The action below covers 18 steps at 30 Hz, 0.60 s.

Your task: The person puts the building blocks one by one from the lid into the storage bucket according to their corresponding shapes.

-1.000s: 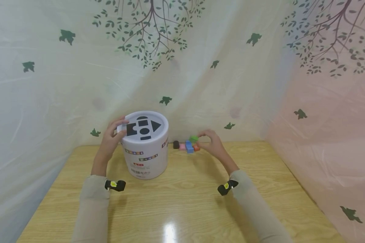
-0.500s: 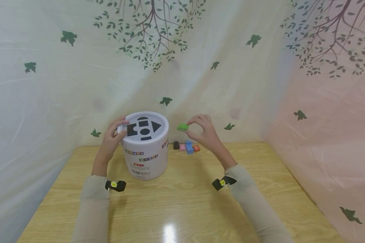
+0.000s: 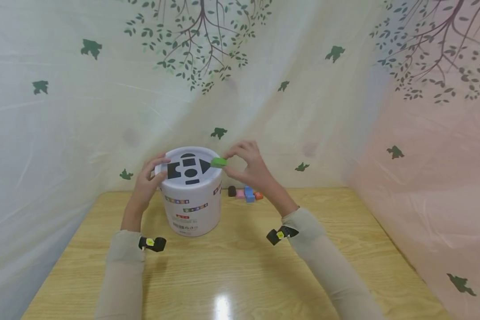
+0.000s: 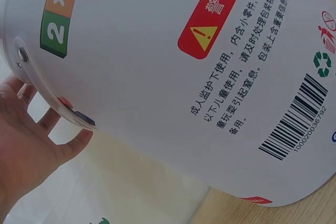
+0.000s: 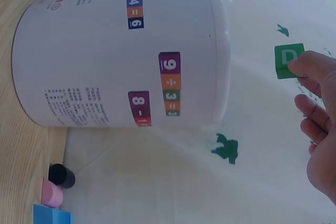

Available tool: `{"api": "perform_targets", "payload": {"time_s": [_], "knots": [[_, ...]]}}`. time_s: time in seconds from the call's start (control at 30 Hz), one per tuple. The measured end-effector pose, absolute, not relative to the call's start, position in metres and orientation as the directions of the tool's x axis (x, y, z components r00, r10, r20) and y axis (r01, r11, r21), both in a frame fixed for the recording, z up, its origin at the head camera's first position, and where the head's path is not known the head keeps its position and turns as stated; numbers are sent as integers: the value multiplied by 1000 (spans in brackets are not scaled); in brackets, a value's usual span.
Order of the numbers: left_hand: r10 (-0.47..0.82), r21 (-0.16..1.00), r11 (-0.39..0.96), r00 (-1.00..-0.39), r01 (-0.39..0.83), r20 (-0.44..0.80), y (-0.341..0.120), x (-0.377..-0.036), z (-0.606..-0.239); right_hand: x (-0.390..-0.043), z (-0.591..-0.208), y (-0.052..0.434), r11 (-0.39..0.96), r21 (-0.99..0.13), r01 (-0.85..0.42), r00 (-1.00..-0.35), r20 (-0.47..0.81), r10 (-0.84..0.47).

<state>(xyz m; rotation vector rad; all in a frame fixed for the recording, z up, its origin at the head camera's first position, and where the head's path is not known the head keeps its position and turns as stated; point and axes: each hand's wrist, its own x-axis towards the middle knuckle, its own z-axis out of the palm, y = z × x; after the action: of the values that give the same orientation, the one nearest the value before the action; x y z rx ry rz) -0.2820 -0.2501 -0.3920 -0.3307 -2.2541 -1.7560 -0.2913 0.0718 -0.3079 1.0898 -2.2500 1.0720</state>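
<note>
Your right hand (image 3: 253, 168) pinches a small green block (image 3: 218, 162) between thumb and fingertips, holding it in the air just above the right rim of the white tub (image 3: 191, 198). In the right wrist view the block (image 5: 289, 61) shows a pale letter on its green face, and your fingertips (image 5: 310, 66) cover its lower right corner; it sits clear of the tub's (image 5: 121, 56) side, level with the lid end.

Your left hand (image 3: 149, 180) rests against the tub's upper left side, fingers curled round the lid's edge with the thumb up by the rim. In the left wrist view your fingers (image 4: 50, 124) are loosely spread behind the white handle strap (image 4: 47, 95) riveted to the tub wall (image 4: 173, 77), with the fingertips touching the strap.

The tub stands upright on the wooden table (image 3: 244, 266), towards its far left part. Its lid (image 3: 189, 166) carries black cut-out shapes: a triangle, a circle, a square, a slot, a half-round and a notched square. The block hangs just beside the triangle.

Behind the tub to the right, at the far edge of the table near the curtain (image 3: 264, 89), lie a black piece (image 3: 232, 191), a pink piece (image 3: 240, 194), a blue block (image 3: 248, 194) and an orange piece (image 3: 258, 195), close together in a row
</note>
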Motion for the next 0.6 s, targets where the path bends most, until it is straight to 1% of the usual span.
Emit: {"api": "perform_targets", "payload": {"time_s": [0.2, 0.43, 0.6], "knots": [[20, 910, 235, -938, 342, 347, -251, -282, -392, -293, -307, 55, 384, -466, -797, -604, 597, -528], [17, 913, 238, -942, 330, 336, -251, -280, -390, -295, -308, 41, 395, -426, -814, -580, 568, -584], [20, 913, 235, -941, 333, 338, -252, -280, -390, -295, -308, 33, 405, -428, -808, -587, 524, -617]]}}
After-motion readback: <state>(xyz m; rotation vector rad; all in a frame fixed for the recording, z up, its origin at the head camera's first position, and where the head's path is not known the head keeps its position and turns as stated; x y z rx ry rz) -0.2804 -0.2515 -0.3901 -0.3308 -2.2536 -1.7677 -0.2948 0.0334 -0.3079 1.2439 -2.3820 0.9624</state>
